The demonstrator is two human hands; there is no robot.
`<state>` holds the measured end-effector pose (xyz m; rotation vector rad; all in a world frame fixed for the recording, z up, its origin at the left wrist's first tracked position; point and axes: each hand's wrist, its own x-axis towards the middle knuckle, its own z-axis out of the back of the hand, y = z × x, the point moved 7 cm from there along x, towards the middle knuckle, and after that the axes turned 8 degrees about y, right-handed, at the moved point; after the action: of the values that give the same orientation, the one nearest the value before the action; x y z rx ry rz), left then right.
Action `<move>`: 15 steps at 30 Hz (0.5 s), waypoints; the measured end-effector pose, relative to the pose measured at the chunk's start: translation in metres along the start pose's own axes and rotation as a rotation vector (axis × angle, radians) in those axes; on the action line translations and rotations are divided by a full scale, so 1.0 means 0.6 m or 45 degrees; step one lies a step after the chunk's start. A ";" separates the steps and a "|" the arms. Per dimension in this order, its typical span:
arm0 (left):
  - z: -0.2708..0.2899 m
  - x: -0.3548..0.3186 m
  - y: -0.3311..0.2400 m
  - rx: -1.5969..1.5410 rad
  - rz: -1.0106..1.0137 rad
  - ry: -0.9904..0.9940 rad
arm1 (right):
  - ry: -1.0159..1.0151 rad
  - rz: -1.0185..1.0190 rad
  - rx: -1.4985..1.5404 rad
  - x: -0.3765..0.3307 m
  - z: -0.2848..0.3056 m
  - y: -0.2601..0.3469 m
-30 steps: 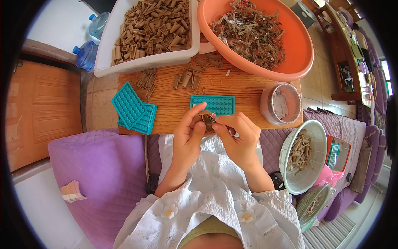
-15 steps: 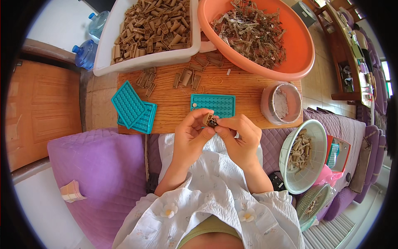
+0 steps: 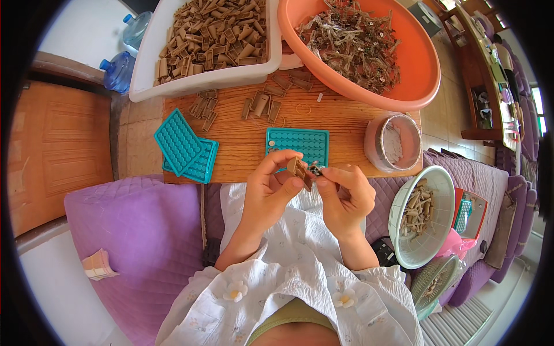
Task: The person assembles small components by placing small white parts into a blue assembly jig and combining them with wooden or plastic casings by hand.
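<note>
Pinching a brown shell [image 3: 299, 169], left hand [image 3: 266, 193] covers part; right hand [image 3: 347, 200] holds blurred piece [image 3: 315, 168].

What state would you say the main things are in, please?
Brown hollow piece: held in left hand
Small dark part: pinched in right hand
White rectangular plastic tub: uncovered, heaped
Orange round plastic basin: uncovered, partly filled
Middle teal rectangular tray: flat, partly hidden
Left teal rectangular trays: stacked askew
Clear round jar: lidless, partly filled
Pale-green round basin: uncovered, partly filled
</note>
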<state>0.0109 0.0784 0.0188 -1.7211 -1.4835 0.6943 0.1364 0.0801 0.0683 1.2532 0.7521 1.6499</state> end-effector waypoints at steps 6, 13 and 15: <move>0.005 -0.003 0.004 0.009 0.004 0.023 | 0.136 0.059 -0.047 0.007 -0.017 0.012; 0.021 -0.006 0.010 -0.046 0.063 -0.105 | 0.351 0.046 -0.055 0.009 -0.038 0.004; 0.019 -0.004 0.009 -0.055 0.071 -0.104 | 0.418 0.092 -0.077 0.010 -0.043 0.007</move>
<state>0.0044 0.0777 0.0076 -1.7921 -1.5206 0.7753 0.1100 0.0852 0.0663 0.9881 0.8541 1.9507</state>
